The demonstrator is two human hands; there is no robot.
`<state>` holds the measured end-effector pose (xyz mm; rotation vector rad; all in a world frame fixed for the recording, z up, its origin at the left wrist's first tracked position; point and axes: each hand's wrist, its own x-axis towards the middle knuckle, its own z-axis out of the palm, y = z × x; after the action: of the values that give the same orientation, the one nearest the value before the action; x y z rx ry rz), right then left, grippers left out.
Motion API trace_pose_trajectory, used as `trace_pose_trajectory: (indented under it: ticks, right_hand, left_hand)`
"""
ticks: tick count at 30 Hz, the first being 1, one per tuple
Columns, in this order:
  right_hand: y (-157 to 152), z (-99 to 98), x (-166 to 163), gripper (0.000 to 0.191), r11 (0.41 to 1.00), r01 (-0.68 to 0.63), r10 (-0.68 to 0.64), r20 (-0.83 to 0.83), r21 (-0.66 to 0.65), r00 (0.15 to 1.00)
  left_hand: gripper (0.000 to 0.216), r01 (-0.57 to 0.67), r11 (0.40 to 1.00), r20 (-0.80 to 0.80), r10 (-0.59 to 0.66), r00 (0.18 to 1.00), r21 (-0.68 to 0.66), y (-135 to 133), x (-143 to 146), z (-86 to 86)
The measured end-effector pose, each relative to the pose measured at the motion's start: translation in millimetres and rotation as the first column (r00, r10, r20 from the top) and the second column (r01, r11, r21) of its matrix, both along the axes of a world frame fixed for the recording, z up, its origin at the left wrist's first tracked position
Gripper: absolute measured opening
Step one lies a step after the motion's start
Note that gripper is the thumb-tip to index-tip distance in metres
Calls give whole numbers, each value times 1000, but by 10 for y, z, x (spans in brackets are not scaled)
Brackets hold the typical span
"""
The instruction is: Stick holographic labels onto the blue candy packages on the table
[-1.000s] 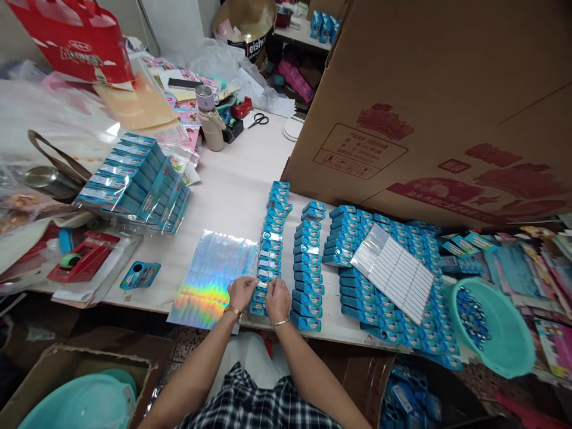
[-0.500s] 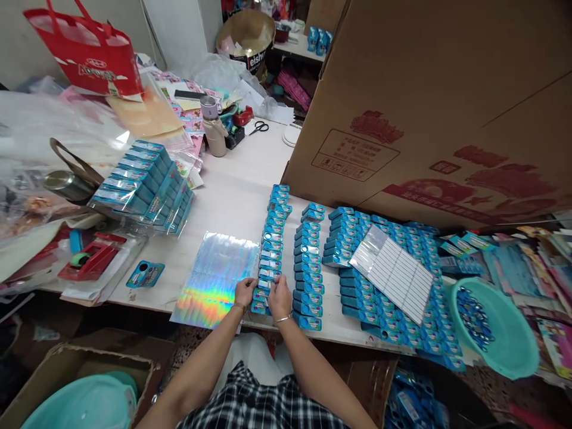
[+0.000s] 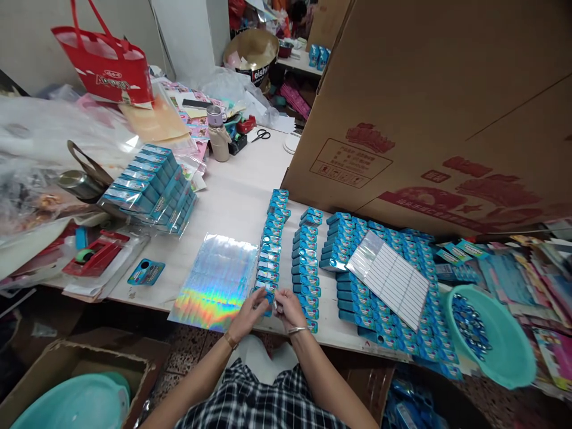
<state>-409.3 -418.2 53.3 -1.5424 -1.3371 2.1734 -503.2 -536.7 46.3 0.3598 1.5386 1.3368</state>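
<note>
Both hands pinch 1 small blue box [image 3: 267, 296]: the left hand [image 3: 248, 313] and the right hand [image 3: 288, 310]. Hold it flat and steady. The shiny sticker sheet [image 3: 217, 280] lies just left of them.

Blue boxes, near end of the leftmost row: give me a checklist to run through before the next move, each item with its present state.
1. Left hand on the blue box at the row's near end: ok.
2. Right hand pinching something small beside that box: ok; what it holds, cannot tell.
3. Holographic sticker sheet flat beside the left hand: ok.
4. Leftmost row of boxes straight and unbroken: ok.
5. White label sheet flat on the table: not ok, it lies on the box pile.
6. Table edge bare by the hands: ok.
</note>
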Motion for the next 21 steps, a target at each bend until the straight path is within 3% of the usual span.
trace_pose_trajectory:
  ticks: [3,7,10,13,17,19,21]
  right_hand:
    - [-9,56,-7,48,983,47,-60,-67,-176,996]
    - [-25,54,24,50,950,142,-166,-64,-278,984]
    - [-96,-17,50,48,970,145,-154,-31,-193,988]
    - [-219,-138,35,45,993,121,-121,-4,6,993]
    - [-350,-294,-14,36,964,135,-138,-6,227,990]
    - [-358,-347,-4,33,951,165,-171,0,263,985]
    - [-328,-387,47,33,934,191,-207,18,303,978]
  left_hand:
    - [52,118,992,85,-114,990,-39,32,71,64]
    - [44,73,990,100,-60,993,-123,-46,104,44]
    - [43,24,992,-30,-28,999,-127,-138,62,-22]
    - [45,50,985,-239,-89,967,-164,-203,-51,-50]
    - [43,115,947,-515,-263,816,-301,-189,-197,19]
    - [42,138,931,-559,-317,766,-339,-140,-197,58]
    - [42,159,929,-532,-325,782,-334,-78,-129,72]
